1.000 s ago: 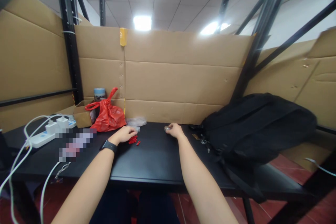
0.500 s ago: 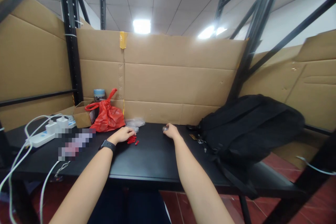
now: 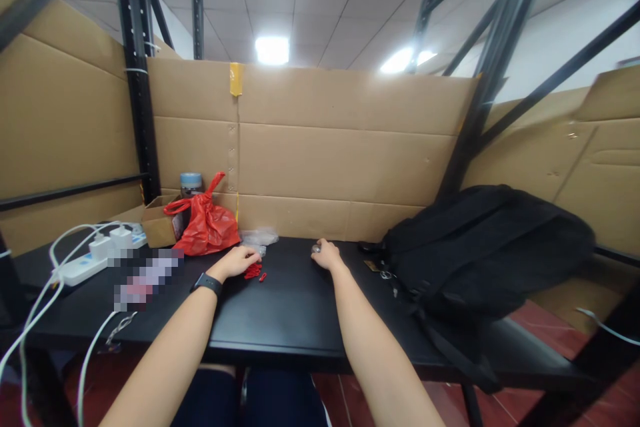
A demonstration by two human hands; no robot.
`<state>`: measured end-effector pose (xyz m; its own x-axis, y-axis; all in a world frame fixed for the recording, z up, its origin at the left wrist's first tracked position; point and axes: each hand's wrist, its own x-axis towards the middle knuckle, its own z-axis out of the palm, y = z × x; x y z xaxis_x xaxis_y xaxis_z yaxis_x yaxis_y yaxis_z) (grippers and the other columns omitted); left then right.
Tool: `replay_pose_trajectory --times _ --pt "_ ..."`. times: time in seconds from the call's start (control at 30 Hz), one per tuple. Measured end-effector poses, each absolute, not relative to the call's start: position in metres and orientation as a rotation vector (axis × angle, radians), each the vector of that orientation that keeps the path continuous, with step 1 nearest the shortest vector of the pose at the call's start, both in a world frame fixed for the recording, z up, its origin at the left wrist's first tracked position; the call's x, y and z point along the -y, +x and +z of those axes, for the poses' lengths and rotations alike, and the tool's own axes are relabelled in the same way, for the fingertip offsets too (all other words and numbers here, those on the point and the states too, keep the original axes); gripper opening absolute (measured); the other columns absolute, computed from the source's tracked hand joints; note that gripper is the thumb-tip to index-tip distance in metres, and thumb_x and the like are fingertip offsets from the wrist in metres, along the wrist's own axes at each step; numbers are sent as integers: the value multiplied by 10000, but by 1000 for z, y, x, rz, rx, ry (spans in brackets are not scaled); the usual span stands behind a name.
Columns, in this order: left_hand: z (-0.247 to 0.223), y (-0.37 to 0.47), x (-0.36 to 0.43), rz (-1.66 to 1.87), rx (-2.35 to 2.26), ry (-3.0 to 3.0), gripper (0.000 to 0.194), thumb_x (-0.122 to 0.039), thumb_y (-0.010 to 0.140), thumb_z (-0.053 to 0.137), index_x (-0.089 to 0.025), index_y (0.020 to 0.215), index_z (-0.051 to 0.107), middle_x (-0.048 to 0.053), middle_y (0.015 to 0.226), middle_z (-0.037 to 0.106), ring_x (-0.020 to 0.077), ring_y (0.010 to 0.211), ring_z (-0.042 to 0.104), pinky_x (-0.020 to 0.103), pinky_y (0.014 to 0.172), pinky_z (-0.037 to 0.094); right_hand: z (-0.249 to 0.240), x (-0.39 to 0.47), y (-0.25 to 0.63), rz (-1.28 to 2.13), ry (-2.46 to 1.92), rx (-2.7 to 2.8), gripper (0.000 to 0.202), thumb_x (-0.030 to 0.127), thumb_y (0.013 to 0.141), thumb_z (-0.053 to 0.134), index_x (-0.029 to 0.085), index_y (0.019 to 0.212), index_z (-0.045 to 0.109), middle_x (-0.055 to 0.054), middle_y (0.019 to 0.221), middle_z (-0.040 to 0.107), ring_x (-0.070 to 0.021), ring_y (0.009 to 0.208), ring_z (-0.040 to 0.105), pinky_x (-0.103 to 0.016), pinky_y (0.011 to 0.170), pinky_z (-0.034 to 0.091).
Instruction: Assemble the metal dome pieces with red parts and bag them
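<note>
My right hand (image 3: 327, 255) is closed round a small, clear, shiny thing (image 3: 316, 249) on the black tabletop; too little of it shows to tell its kind. To the left, my left hand (image 3: 239, 260) lies low over the table, fingers bent and tips together. What they grip, if anything, is hidden. Just below its fingertips is a small heap of red pieces (image 3: 253, 271), too small to name. One loose red piece (image 3: 263, 277) lies to their right. Small clear pieces (image 3: 260, 250) touch or nearly touch the left fingertips, with a clear plastic bag (image 3: 261, 237) behind.
A knotted red plastic bag (image 3: 207, 223) stands behind my left hand, beside an open cardboard box (image 3: 159, 223) and a blue-lidded jar (image 3: 191, 181). A power strip (image 3: 83, 268) with white cables lies left. A black backpack (image 3: 485, 253) fills the right. Cardboard walls (image 3: 340, 160) enclose the table (image 3: 280, 313).
The view has shifted slightly. Both hands stay in nearly the same places, and the red pieces lie as before.
</note>
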<state>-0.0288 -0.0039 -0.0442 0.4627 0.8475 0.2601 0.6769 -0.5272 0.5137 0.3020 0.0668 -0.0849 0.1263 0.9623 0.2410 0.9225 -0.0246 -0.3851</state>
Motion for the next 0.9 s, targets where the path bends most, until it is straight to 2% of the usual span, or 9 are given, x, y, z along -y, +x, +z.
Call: replay_pose_trajectory --times 0.27,0.6,0.9 --pt "-45 -29 5 706 -1285 2376 502 -542 926 410 -160 929 736 62 984 752 218 919 663 262 848 467 -88 -70 300 119 -1987 1831 514 342 774 656 181 1255 570 -152 1235 609 -294 1177 555 -364 941 414" --pt "-45 -28 4 699 -1257 2382 531 -591 915 418 -162 857 724 54 876 734 208 817 645 266 787 472 -87 -68 301 123 -1999 1843 517 358 795 631 191 1277 547 -149 1247 596 -287 1167 556 -354 925 409" --pt "-41 -26 8 665 -1240 2437 445 -535 913 464 -173 848 714 31 819 723 183 781 627 242 745 457 -83 -71 302 106 -1989 1883 513 339 777 651 198 1261 555 -145 1231 610 -278 1142 577 -360 919 426"
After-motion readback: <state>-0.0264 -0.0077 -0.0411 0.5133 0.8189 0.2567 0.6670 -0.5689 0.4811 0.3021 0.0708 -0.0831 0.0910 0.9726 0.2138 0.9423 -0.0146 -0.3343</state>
